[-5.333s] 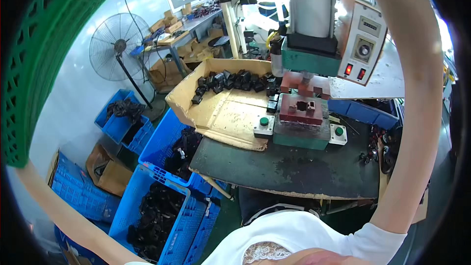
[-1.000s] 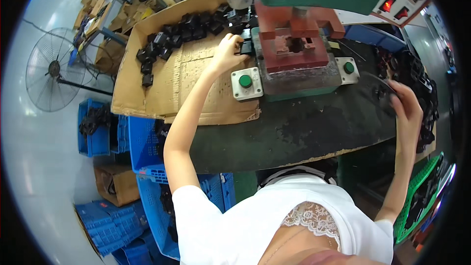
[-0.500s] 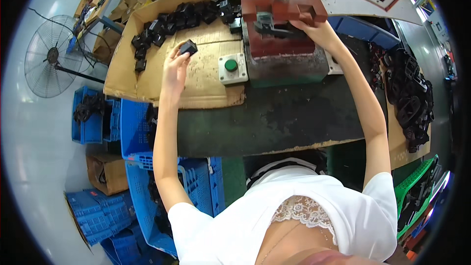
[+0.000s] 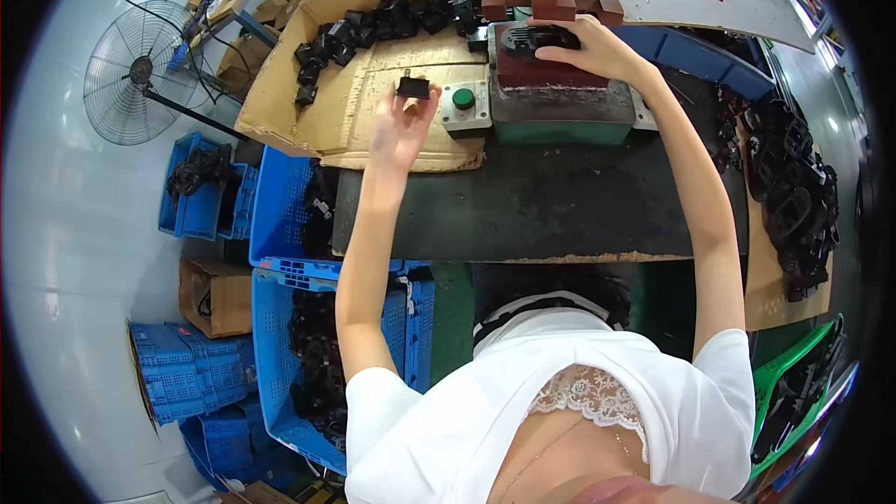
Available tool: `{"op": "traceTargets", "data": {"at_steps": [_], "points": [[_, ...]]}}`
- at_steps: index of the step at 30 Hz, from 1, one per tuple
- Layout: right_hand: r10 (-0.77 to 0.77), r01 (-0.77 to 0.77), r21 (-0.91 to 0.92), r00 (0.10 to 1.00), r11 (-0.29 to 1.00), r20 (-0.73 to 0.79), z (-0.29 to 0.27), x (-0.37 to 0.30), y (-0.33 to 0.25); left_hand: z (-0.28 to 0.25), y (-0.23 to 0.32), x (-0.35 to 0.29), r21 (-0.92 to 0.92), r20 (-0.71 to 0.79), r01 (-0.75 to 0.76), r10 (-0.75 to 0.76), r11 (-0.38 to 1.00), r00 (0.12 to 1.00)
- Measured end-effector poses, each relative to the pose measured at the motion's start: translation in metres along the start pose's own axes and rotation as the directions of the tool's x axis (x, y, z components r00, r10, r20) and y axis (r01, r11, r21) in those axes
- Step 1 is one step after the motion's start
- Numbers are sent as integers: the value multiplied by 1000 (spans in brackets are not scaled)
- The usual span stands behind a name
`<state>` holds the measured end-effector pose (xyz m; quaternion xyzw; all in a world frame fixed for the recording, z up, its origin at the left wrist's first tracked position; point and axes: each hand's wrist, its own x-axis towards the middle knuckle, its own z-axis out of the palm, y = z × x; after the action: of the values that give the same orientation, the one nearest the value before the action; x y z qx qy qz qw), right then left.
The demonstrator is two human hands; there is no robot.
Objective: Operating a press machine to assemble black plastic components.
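Observation:
Between the fingertips of my left hand [image 4: 399, 133] is a small black box-shaped part [image 4: 413, 89], held up over the flattened cardboard. My right hand [image 4: 602, 51] grips the right end of an oblong black plastic part [image 4: 523, 41]. That part lies on the red-brown lower block [image 4: 546, 75] of a press, and my fingers hide some of it. Above it hangs the press's red-brown upper block [image 4: 597, 7], apart from the part. A green push button [image 4: 463, 99] on a pale box stands between my left hand and the press.
An open cardboard tray [image 4: 271, 103] holds several black box-shaped parts [image 4: 392, 17] along its back. Black molded parts [image 4: 793, 196] are heaped at the right. Blue crates [image 4: 280, 355] stand left below the dark table [image 4: 541, 205]. A fan [image 4: 140, 70] is far left.
My left hand has moved right with the black box-shaped part, toward the green button. On the lower block, the oblong part has shifted under my right hand. The whole view has also shifted.

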<state>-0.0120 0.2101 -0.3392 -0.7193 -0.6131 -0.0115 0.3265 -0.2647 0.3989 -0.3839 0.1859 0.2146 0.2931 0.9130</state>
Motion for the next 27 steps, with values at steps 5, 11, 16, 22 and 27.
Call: {"op": "traceTargets", "data": {"at_steps": [5, 11, 16, 22, 27], "points": [[-101, 101, -17, 995, 995, -8, -12, -10, -6, 8, -4, -3, 78, 189, 60, -74, 995, 979], [-134, 121, -121, 985, 985, -106, -50, -68, 3, 18, -13, -17, 685, 408, -407, 145, 604, 901], [247, -237, 72, 930, 969, -272, -101, -156, 28, 13, -6, -12, 606, 415, -338, 77, 720, 907], [499, -556, 127, 593, 821, -631, -129, -238, 64, 12, -7, 20, 485, 315, -133, -31, 864, 948], [544, -671, -7, 608, 742, -579, -115, -259, 60, 20, -7, 20, 422, 429, -66, -134, 904, 894]]}}
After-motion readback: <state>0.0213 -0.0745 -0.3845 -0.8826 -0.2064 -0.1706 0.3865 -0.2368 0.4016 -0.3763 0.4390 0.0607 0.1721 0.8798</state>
